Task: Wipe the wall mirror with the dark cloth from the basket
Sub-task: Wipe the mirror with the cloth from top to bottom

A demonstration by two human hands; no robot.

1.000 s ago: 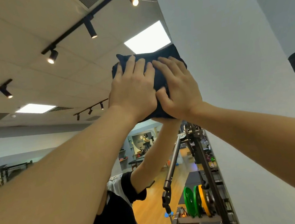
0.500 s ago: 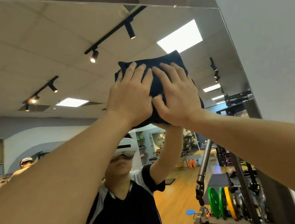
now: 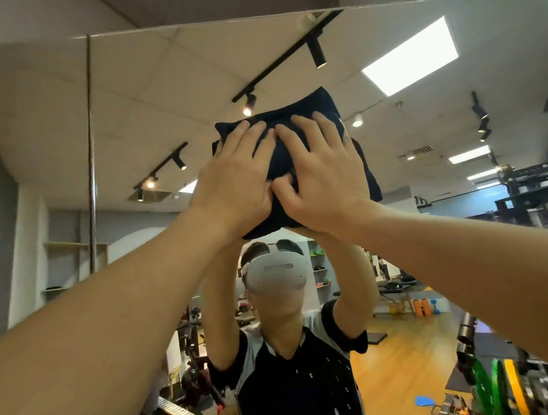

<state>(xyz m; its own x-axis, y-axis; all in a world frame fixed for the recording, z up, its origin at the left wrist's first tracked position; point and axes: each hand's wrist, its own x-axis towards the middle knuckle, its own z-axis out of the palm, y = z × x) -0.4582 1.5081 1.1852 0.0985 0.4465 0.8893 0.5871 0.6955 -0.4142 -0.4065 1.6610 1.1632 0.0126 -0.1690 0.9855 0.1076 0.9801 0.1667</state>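
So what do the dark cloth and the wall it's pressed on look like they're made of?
The dark cloth looks like soft woven or knit fabric, matte navy: it bunches and folds under both hands. The wall mirror looks like polished glass: it reflects ceiling lights and the person sharply, with a vertical panel seam.

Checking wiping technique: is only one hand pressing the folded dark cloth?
No, both the left hand and right hand press the folded dark cloth flat against the wall mirror.

Wall mirror (image 3: 49, 131) upright; dark cloth (image 3: 295, 142) flat against glass.
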